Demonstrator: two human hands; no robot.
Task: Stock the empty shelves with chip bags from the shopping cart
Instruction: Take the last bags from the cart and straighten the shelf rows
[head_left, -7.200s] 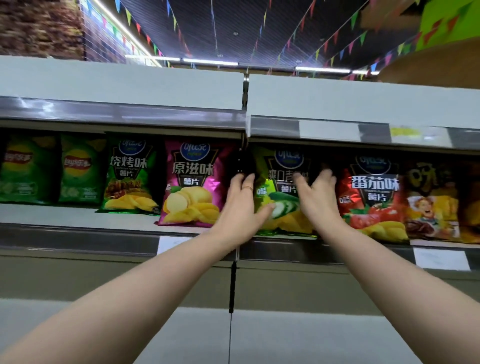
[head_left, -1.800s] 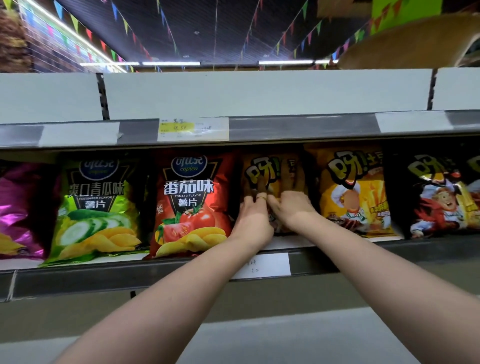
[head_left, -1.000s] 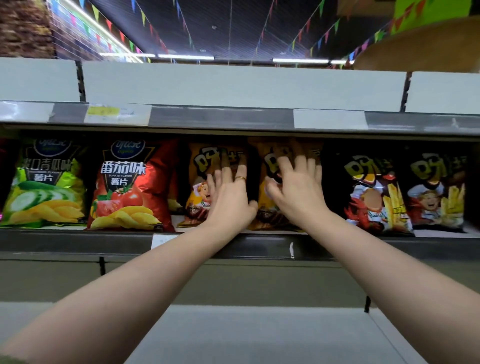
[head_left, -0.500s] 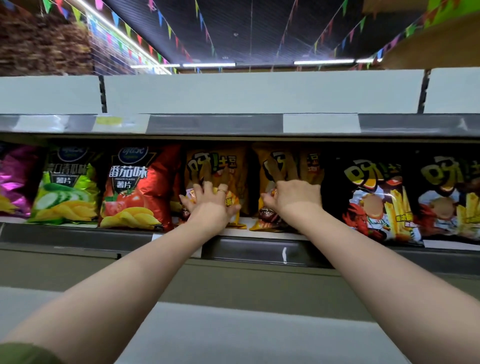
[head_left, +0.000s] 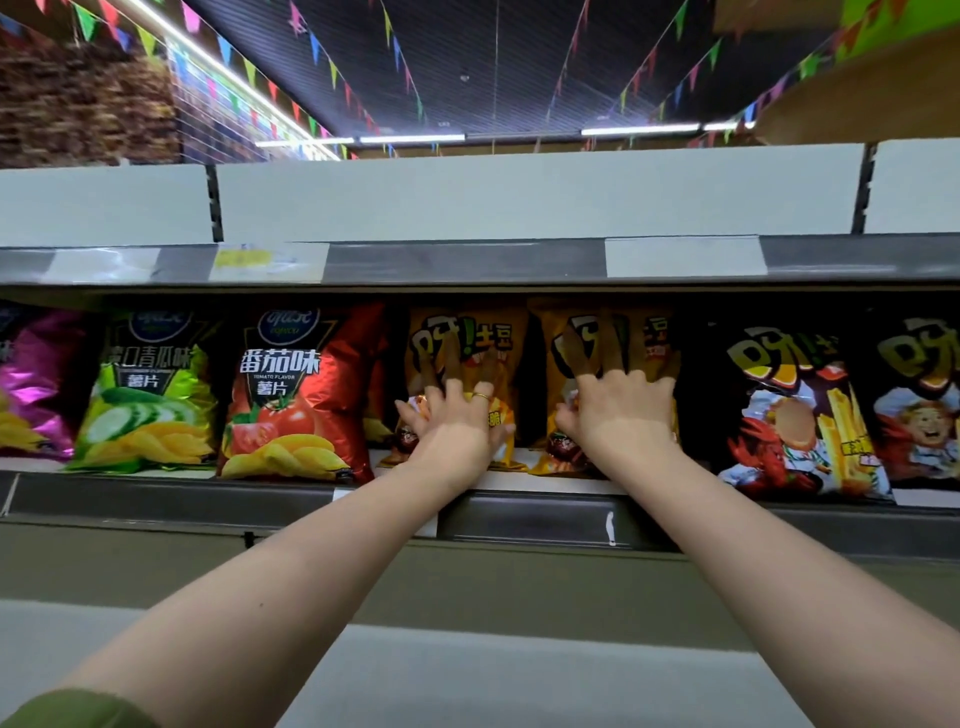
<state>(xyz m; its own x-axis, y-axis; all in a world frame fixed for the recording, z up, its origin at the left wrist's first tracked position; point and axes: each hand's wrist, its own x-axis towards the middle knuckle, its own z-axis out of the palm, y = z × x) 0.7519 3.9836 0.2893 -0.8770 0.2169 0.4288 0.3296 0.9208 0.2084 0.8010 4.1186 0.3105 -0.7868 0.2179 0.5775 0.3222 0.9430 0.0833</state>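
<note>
Two orange chip bags stand upright side by side on the middle shelf (head_left: 540, 480). My left hand (head_left: 457, 421) presses flat on the lower front of the left orange bag (head_left: 462, 338), its fingers reaching up into the shadow. On the right orange bag (head_left: 639, 332) my right hand (head_left: 618, 410) rests the same way, fingers spread upward. Neither hand curls round a bag. No shopping cart is in view.
Left of the orange bags stand a red tomato bag (head_left: 296, 389), a green cucumber bag (head_left: 145, 395) and a purple bag (head_left: 31, 384). Two black bags (head_left: 795, 410) fill the right. The upper shelf's edge (head_left: 467, 260) overhangs closely; a pale lower shelf (head_left: 467, 675) lies below.
I shifted right along the shelf from the green bag to the orange bags. Over the last second both hands slid down to the bags' lower halves and stayed there.
</note>
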